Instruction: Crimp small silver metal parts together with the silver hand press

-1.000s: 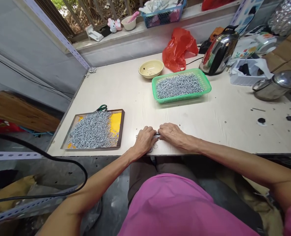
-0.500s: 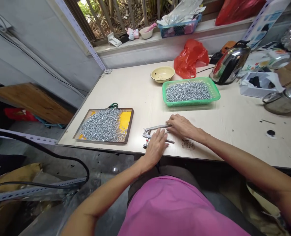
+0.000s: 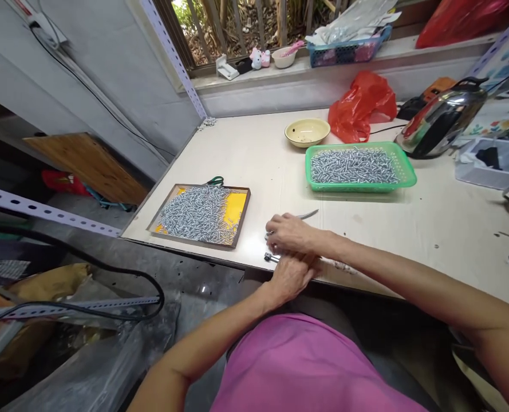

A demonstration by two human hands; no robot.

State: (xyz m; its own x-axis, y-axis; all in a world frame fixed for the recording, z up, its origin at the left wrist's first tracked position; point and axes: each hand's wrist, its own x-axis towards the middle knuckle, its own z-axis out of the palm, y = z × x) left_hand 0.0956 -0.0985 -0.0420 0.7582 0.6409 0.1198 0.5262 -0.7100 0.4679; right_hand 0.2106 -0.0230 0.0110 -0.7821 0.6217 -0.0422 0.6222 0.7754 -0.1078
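Note:
A pair of metal, spring-loaded pliers lies at the table's front edge, mostly covered by my hands. One curved grey handle (image 3: pixel 309 214) sticks out beyond my right hand, and a small dark-ended part (image 3: pixel 269 258) shows at the left. My right hand (image 3: pixel 291 233) is closed over the tool's head, fingers curled down; its fingertips are partly hidden. Below it, my left hand (image 3: pixel 294 274) is closed about the lower handle, partly under the right wrist. To the left, a shallow tray (image 3: pixel 242 218) holds a heap of small silver metal pins (image 3: pixel 196 213).
A green plastic basket (image 3: pixel 361 187) full of similar pins stands behind my right hand. Further back are a cream bowl (image 3: pixel 307 133), a red plastic bag (image 3: pixel 361 106) and a steel kettle (image 3: pixel 445 120). Green-handled scissors (image 3: pixel 215 181) lie behind the tray.
My right hand has moved left from the upper handle's end to the tool's head. My left hand has come lower, beneath the right one. The camera view has turned left.

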